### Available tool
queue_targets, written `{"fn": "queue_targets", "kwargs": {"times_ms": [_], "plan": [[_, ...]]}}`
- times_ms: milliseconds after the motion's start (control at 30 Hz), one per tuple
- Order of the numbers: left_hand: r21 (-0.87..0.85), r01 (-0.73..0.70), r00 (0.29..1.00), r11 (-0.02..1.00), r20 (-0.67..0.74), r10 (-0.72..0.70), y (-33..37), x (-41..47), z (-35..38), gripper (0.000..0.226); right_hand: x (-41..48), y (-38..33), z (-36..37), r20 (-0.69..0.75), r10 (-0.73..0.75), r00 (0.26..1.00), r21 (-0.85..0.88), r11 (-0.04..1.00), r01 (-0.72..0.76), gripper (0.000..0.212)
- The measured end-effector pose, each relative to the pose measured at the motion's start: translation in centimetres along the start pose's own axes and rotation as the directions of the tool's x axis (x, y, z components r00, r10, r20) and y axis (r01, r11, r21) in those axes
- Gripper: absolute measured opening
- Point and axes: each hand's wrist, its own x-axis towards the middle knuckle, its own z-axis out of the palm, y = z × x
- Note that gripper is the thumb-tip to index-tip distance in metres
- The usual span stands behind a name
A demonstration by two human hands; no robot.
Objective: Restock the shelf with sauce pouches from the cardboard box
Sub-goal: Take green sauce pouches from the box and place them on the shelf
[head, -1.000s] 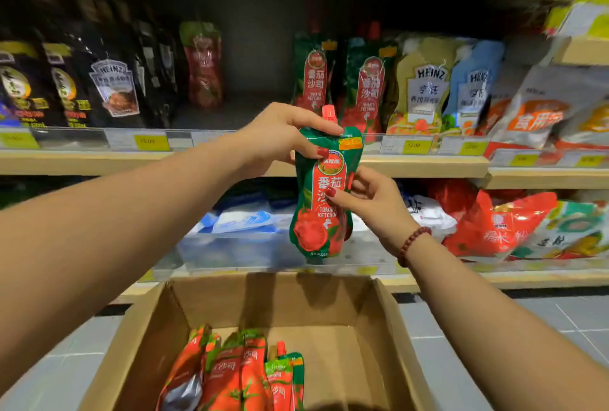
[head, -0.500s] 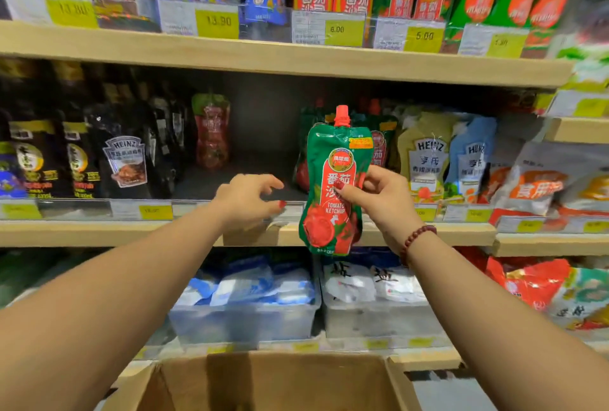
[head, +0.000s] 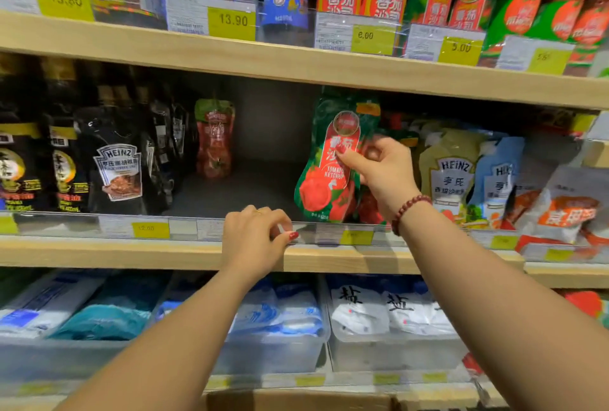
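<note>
My right hand (head: 382, 170) grips a green and red tomato ketchup pouch (head: 324, 176) and holds it upright inside the middle shelf (head: 184, 254), its base just behind the clear front rail. More ketchup pouches stand right behind it, mostly hidden. My left hand (head: 255, 239) rests on the shelf's front rail, fingers curled against the price strip, holding nothing. Only the top edge of the cardboard box (head: 296, 400) shows at the bottom of the view. A lone red pouch (head: 215, 138) stands deep at the back of the gap.
Black Heinz sauce pouches (head: 115, 163) fill the shelf's left, pale Heinz pouches (head: 454, 176) its right. Between them is a bare stretch of shelf. Bottles and pouches line the upper shelf (head: 296, 62). Clear bins of white bags (head: 389, 318) sit on the lower shelf.
My right hand has carried the ketchup pouch up and forward into the middle shelf. My left hand let go of it and dropped onto the shelf rail. The view rose, so the box is almost out of sight.
</note>
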Motion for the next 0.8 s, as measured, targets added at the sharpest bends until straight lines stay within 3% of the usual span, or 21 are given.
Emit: {"fn": "queue_targets", "kwargs": {"times_ms": [167, 367, 433, 533, 633, 733, 800], "plan": [[-0.004, 0.013, 1.000, 1.000, -0.010, -0.013, 0.1, 0.0, 0.2, 0.013, 1.5, 1.5, 0.1, -0.063, -0.003, 0.998, -0.105, 0.995, -0.003, 0.016], [-0.001, 0.014, 1.000, 1.000, -0.012, -0.014, -0.1, -0.2, 0.5, 0.013, 0.6, 5.3, 0.6, -0.033, 0.136, 0.990, -0.212, 0.967, -0.140, 0.030], [0.006, 0.008, 1.000, 1.000, -0.007, -0.008, -0.1, -0.2, 0.5, 0.013, 0.6, 5.3, 0.8, -0.024, 0.144, 0.989, -0.261, 0.954, -0.145, 0.021], [0.021, 0.015, 1.000, 1.000, -0.006, -0.015, 0.0, -0.2, 0.6, 0.012, 0.5, 5.0, 0.9, -0.030, 0.136, 0.990, -0.393, 0.909, -0.137, 0.036], [0.029, 0.024, 1.000, 0.999, -0.010, -0.024, 0.0, -0.4, 0.6, 0.012, -0.6, 4.3, 1.4, -0.115, 0.104, 0.988, -0.535, 0.831, -0.150, 0.027], [0.037, 0.025, 1.000, 0.999, -0.018, -0.024, 0.1, -0.4, 0.7, 0.012, -2.4, 3.7, 1.9, -0.232, -0.106, 0.967, -0.718, 0.690, -0.096, 0.069], [0.047, 0.028, 0.999, 0.999, -0.022, -0.027, 0.2, -0.4, 0.7, 0.012, -3.5, 3.4, 2.4, -0.141, -0.170, 0.975, -0.790, 0.613, -0.008, 0.079]]}}
